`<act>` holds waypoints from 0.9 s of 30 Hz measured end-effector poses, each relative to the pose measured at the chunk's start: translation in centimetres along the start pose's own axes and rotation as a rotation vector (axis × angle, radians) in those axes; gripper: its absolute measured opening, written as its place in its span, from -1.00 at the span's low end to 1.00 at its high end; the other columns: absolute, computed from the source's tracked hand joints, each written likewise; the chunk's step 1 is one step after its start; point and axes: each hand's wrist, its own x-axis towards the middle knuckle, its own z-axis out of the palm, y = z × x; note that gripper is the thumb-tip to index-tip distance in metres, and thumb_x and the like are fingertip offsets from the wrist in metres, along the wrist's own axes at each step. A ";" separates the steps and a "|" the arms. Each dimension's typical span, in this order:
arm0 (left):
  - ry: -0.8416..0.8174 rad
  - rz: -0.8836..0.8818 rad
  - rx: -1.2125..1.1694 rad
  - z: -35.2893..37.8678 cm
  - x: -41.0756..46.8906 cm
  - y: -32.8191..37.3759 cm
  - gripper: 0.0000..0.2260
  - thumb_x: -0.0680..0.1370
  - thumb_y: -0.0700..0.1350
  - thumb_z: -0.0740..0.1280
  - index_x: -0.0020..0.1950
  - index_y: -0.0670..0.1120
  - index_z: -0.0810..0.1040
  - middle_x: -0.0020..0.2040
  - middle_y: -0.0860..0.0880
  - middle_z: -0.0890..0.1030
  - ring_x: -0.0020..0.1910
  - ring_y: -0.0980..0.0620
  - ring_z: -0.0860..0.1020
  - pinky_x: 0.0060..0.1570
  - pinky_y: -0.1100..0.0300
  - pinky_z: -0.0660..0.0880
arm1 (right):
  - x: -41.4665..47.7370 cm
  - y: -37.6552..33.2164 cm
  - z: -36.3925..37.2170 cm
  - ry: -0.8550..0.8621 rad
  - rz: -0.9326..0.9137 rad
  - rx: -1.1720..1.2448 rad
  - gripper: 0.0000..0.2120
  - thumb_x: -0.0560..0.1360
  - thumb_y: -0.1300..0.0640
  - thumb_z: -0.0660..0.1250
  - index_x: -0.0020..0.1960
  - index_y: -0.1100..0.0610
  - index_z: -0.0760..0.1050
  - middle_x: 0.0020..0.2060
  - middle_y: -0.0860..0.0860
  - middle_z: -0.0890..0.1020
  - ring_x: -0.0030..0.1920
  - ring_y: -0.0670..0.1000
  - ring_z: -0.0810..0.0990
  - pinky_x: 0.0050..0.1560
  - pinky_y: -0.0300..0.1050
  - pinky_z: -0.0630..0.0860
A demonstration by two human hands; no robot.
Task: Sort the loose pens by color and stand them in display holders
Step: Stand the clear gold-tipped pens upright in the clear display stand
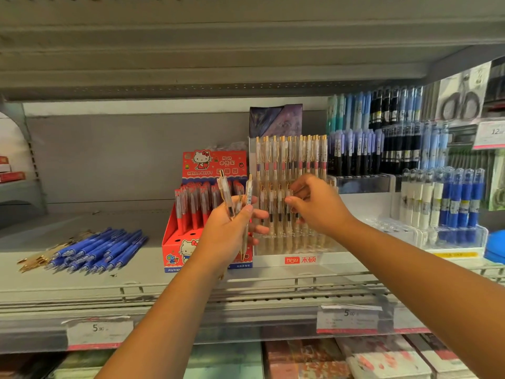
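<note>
while the left hand (229, 228) grips a small bunch of clear gold-clipped pens (225, 192) upright before the red cartoon-cat cardboard box (175, 242), the right hand (317, 206) pinches the top of one matching pen (287, 212) standing in the clear tiered acrylic holder (328, 259) (front row). loose blue plastic pens (101, 250) lie heaped on the grey metal shelf (153, 270), well to the left.

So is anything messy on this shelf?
Yes. A pile of blue pens lies loose and slanted on the shelf at the left, with gold-clip pens scattered beside it, while other pens stand in holders.
</note>
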 end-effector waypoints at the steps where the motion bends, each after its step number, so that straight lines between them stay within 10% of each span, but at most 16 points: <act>1: -0.003 0.002 0.006 0.0 0.0 0.0 -0.83 0.68 -0.17 0.17 0.20 -0.11 0.52 -0.07 -0.06 0.72 -0.19 -0.05 0.68 -0.30 0.16 0.61 | -0.1 0.0 -0.1 -0.006 -0.005 -0.008 -0.83 0.54 0.09 0.41 0.05 0.02 0.44 -0.15 -0.09 0.56 -0.19 -0.06 0.60 -0.23 -0.03 0.66; 8: -0.032 0.023 0.006 -0.1 0.1 -0.1 -0.83 0.68 -0.16 0.19 0.25 -0.09 0.47 -0.03 -0.02 0.72 -0.14 -0.07 0.70 -0.30 0.16 0.63 | -0.8 -1.0 -0.5 0.140 -0.049 0.016 -0.85 0.55 0.09 0.37 0.08 0.02 0.44 -0.11 -0.15 0.52 -0.11 -0.17 0.50 -0.20 -0.33 0.40; 16: -0.102 0.040 -0.011 -0.3 0.0 -0.3 -0.93 0.67 -0.14 0.21 0.14 -0.04 0.38 -0.01 -0.03 0.72 -0.15 -0.11 0.71 -0.33 0.15 0.61 | -1.8 -4.9 0.5 -0.116 -0.021 0.352 -0.80 0.57 0.15 0.34 0.19 0.04 0.53 -0.02 -0.03 0.63 -0.03 -0.10 0.62 -0.02 -0.12 0.62; 27: -0.182 -0.006 0.004 -0.1 -0.3 -0.2 -0.89 0.67 -0.11 0.20 0.18 -0.07 0.41 -0.02 -0.09 0.72 -0.14 -0.16 0.71 -0.28 0.12 0.64 | -2.9 -5.0 0.4 -0.101 0.003 0.480 -0.89 0.55 0.26 0.35 0.07 0.18 0.49 -0.19 0.13 0.59 -0.35 -0.20 0.60 -0.36 -0.32 0.55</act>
